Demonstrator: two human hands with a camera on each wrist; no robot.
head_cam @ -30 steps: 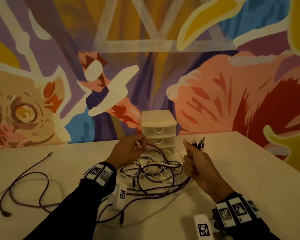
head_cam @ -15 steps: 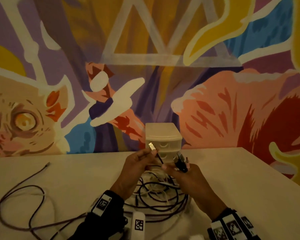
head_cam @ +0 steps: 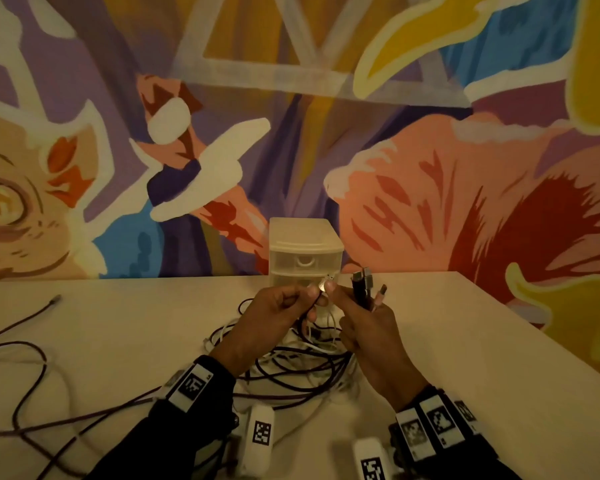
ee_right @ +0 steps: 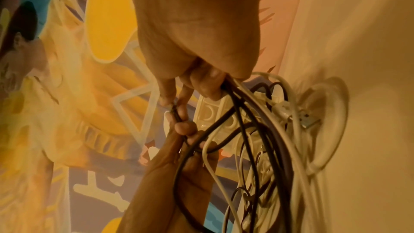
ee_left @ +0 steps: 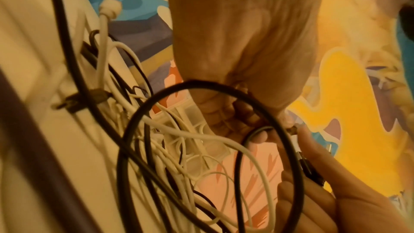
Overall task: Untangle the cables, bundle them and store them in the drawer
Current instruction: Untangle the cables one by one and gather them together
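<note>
A tangle of dark and white cables [head_cam: 291, 362] lies on the table in front of a small translucent drawer unit [head_cam: 305, 251], whose drawers are closed. Above the tangle my left hand [head_cam: 312, 292] pinches a dark cable just below its silver plug [head_cam: 324, 284]. My right hand [head_cam: 340, 296] grips several dark cable ends [head_cam: 362, 282] in its curled fingers, and its thumb tip meets the silver plug. In the left wrist view a dark cable loop [ee_left: 224, 88] hangs from the left hand [ee_left: 235, 121]. The right wrist view shows the right hand [ee_right: 201, 84] clutching dark and white strands [ee_right: 237, 98].
A separate long dark cable [head_cam: 25, 358] sprawls over the left side of the beige table [head_cam: 465, 341]. The table's right edge [head_cam: 541, 341] runs diagonally near my right arm. A painted mural wall [head_cam: 395, 168] stands right behind the drawer unit.
My left hand has lifted a dark cable's silver plug out of the tangle and carried it right. My right hand has come in to meet it. The two hands now touch.
</note>
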